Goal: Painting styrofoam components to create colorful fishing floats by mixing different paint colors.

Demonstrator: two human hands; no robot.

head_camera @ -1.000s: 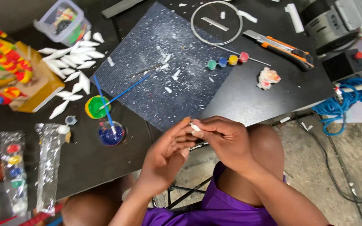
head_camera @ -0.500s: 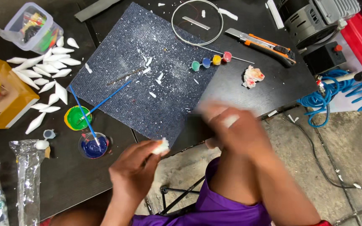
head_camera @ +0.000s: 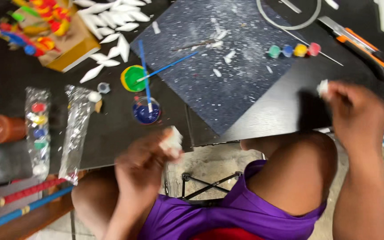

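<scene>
**Hands apart, a white scrap pinched in each**

Knees and purple shirt [head_camera: 210, 218] fill the near edge of your view, at six o'clock. Just above them your left hand [head_camera: 145, 166] sits curled at seven o'clock, its fingertips closed on a small white lump [head_camera: 173, 138] held over the edge of the black table [head_camera: 112, 129]. The hand is blurred, so the exact grip is hard to read. Your right hand [head_camera: 356, 113] is well apart from it, out at three o'clock, fingers bunched and pinching a second small white piece [head_camera: 322, 87] at its tip, above the table's dark surface.

Beyond your left hand, at about ten o'clock, a cup of blue paint [head_camera: 146, 111] stands with a blue-handled brush [head_camera: 144, 73] resting in it. Just past it lies a green-and-yellow paint lid [head_camera: 132, 78] with a second blue brush [head_camera: 170, 66] leaning out over the speckled dark sheet [head_camera: 227, 58]. At nine o'clock two clear plastic packets [head_camera: 38, 129] lie side by side, one holding a strip of small paint pots.

Farther off, at eleven o'clock, white petal-shaped cutouts [head_camera: 110, 26] are scattered beside a brown box [head_camera: 70, 49] of bright coloured pieces. At one o'clock a row of four little paint pots [head_camera: 294, 50] sits on the sheet's edge, with an orange-and-black utility knife [head_camera: 361, 42] and a clear ring [head_camera: 290, 13] beyond.
</scene>
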